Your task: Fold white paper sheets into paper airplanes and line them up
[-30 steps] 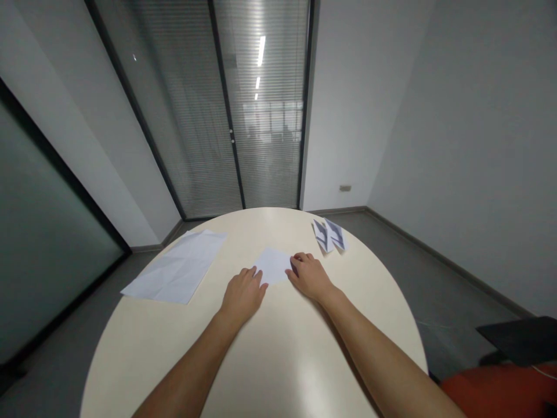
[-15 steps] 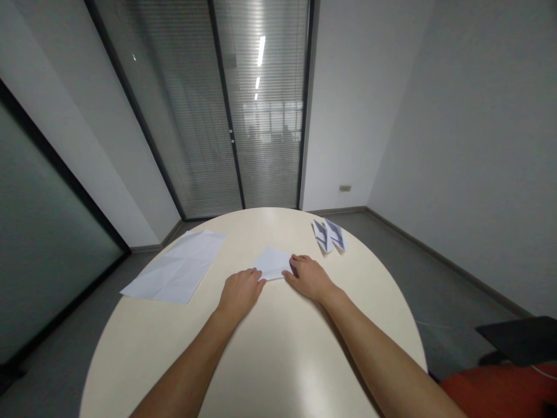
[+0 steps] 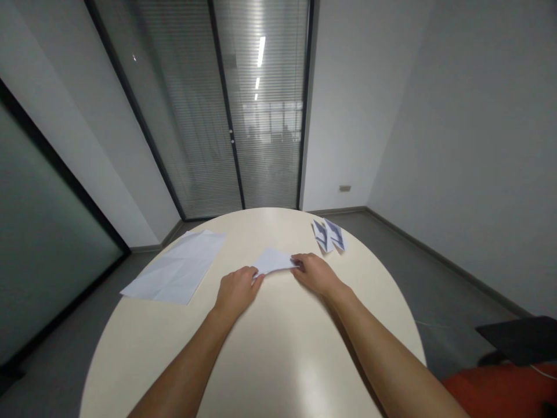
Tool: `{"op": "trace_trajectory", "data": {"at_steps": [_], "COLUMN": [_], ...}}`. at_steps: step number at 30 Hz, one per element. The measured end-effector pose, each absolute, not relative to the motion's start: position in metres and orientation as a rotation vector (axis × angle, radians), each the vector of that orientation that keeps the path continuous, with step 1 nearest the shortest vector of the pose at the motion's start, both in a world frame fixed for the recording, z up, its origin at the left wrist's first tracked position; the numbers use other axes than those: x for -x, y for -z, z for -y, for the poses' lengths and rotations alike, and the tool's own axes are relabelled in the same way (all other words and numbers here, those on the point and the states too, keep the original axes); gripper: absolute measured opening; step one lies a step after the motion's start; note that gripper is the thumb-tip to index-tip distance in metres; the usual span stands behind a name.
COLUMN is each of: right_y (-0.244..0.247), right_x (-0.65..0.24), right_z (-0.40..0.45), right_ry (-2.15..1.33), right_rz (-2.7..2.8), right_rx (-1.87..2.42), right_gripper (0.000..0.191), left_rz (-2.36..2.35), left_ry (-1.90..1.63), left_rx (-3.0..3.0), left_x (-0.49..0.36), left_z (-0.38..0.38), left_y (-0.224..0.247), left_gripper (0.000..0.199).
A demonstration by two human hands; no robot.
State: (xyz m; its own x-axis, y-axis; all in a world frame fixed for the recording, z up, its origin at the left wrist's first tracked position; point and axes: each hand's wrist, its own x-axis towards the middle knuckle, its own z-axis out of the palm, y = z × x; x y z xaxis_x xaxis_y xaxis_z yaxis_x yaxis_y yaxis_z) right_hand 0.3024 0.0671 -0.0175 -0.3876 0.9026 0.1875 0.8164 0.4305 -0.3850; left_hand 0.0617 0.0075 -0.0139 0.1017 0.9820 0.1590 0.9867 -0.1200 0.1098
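A small folded white paper (image 3: 273,260) lies near the middle of the round table, its near edge slightly lifted. My left hand (image 3: 238,288) pinches its left corner between thumb and fingers. At its right corner, my right hand (image 3: 315,273) has thumb and fingers closed on the paper. Larger creased white sheets (image 3: 176,270) lie flat to the left. Beyond my right hand sits a folded paper piece with dark printed areas (image 3: 334,235), near the table's far right edge.
The round cream table (image 3: 261,348) fills the lower middle. At the lower right are a red seat (image 3: 500,386) and a black flat object (image 3: 520,339). Glass panels with blinds (image 3: 270,168) stand behind the table, beside a pale wall (image 3: 352,116).
The near edge of the folded paper has risen and now slants. My right hand has shifted slightly right and its fingers have curled in; my left hand has moved slightly left.
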Motion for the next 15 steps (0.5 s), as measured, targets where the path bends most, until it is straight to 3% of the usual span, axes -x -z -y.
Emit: {"op": "trace_trajectory", "data": {"at_steps": [10, 15], "right_y": [0.0154, 0.0171], "right_x": [-0.3026, -0.3027], "right_z": [-0.0659, -0.0671], "right_ry": [-0.344, -0.319], "right_rz": [2.206, 2.197], "right_rx": [1.616, 1.659], "right_gripper": [0.043, 0.043], "left_rz": [2.104, 2.096], "left_ry": [0.364, 0.352], "left_rx": [2.276, 2.258], "left_x": [-0.0589, -0.0580], "left_z": [-0.0077, -0.0076], "left_y": [0.0140, 0.0116], "left_gripper": [0.038, 0.037]}}
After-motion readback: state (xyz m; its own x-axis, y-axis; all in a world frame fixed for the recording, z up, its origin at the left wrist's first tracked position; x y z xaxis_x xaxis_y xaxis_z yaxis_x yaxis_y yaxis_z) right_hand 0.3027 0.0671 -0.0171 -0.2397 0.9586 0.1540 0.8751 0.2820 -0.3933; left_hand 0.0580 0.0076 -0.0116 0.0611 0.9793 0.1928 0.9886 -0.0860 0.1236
